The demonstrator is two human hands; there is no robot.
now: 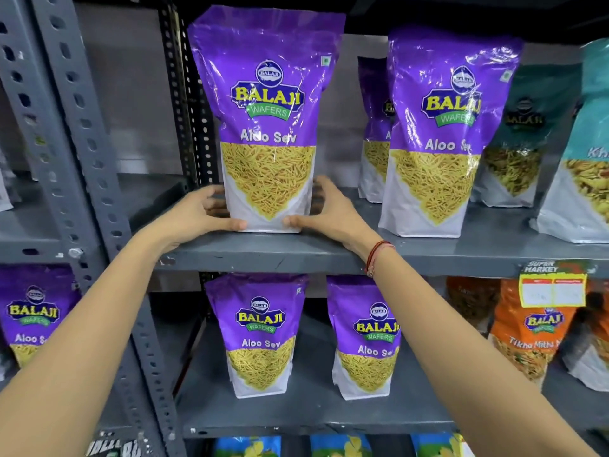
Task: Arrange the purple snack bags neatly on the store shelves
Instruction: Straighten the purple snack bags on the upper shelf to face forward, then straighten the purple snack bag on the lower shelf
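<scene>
2 hands frame the purple snack bag (267, 127) that stands upright at the front edge of the upper shelf (263, 250), in the centre of the frame. My left hand (201, 214) grasps its lower left corner, thumb laid across the white base at the front and fingers curled round behind, while my right hand (324, 214) grasps the lower right corner the same way, thumb on the front and fingers out of sight behind the pouch. A red thread bracelet (379, 255) sits on the right wrist. To the right on the same shelf a second purple bag (438, 133) stands upright, well apart from the held one, with a third purple bag (375, 133) partly hidden just behind it. Teal snack bags (520, 133) fill the far right of that shelf. On the lower shelf (296, 420), 2 more purple bags stand side by side with a gap between them, one at centre (260, 334) and one to its right (365, 338); orange snack bags (534, 328) stand beyond them at the lower right. A yellow price label (553, 288) hangs from the upper shelf's front edge at right. Beyond the grey slotted upright (82, 133), at the left edge, another purple bag (33, 318) shows on the neighbouring rack.
</scene>
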